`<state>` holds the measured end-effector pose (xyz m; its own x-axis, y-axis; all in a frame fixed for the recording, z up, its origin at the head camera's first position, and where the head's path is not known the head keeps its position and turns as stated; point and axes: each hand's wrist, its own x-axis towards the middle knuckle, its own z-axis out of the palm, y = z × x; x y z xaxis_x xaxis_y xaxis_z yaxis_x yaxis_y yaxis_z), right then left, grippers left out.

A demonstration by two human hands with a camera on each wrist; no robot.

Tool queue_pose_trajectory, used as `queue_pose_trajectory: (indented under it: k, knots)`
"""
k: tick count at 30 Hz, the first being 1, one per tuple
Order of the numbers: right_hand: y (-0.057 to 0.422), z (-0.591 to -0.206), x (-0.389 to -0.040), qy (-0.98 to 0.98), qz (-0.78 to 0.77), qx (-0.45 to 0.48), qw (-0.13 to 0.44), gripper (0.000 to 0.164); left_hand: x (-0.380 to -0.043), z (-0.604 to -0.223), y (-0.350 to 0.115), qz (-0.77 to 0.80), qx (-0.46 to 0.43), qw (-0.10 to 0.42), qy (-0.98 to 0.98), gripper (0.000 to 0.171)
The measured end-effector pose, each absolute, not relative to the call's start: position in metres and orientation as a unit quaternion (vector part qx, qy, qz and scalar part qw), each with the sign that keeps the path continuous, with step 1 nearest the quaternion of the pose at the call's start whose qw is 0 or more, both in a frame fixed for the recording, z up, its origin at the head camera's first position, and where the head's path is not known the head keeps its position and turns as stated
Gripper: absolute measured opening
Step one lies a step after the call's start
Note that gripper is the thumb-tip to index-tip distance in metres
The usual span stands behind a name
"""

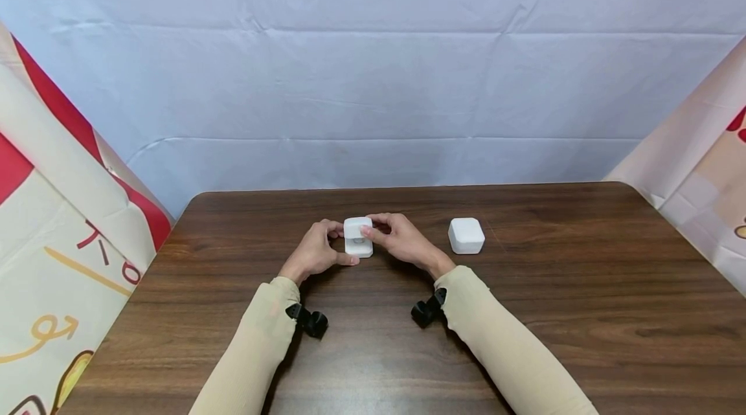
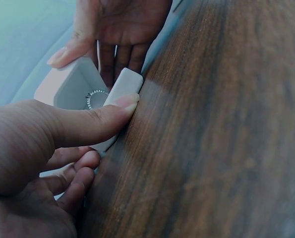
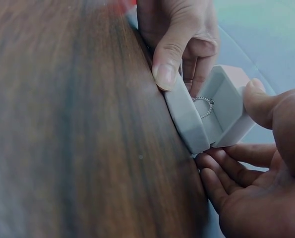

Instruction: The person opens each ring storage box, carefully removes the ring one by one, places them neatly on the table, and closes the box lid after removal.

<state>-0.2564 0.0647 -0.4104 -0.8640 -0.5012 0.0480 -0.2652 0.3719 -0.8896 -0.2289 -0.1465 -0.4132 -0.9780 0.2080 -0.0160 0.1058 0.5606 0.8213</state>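
A small white ring box (image 1: pixel 358 226) rests on the table with its hinged lid (image 3: pixel 235 101) tilted partway up. Inside it stands a ring (image 3: pixel 210 110) with a beaded-looking silvery band, also visible in the left wrist view. My left hand (image 1: pixel 315 250) grips the box's base (image 2: pixel 126 85) between thumb and fingers, the thumb on its front edge. My right hand (image 1: pixel 406 242) holds the lid, thumb on its front and fingers behind. The fingers behind the box are partly hidden in the head view.
A second white box (image 1: pixel 466 235), closed, sits on the brown wooden table (image 1: pixel 559 311) to the right of my right hand. A pale cloth (image 1: pixel 373 91) hangs behind the table's far edge. Patterned cloth (image 1: pixel 64 259) hangs at the left side.
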Motion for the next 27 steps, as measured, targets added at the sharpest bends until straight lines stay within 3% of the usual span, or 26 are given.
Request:
queue_pose_trajectory:
  k: [27]
  knots:
    - [0.0629,-0.4125,-0.2587,0.822,-0.516,-0.209,0.122,0.049,-0.2292,-0.4116,-0.147,0.462,0.079,0.064,0.881,0.058]
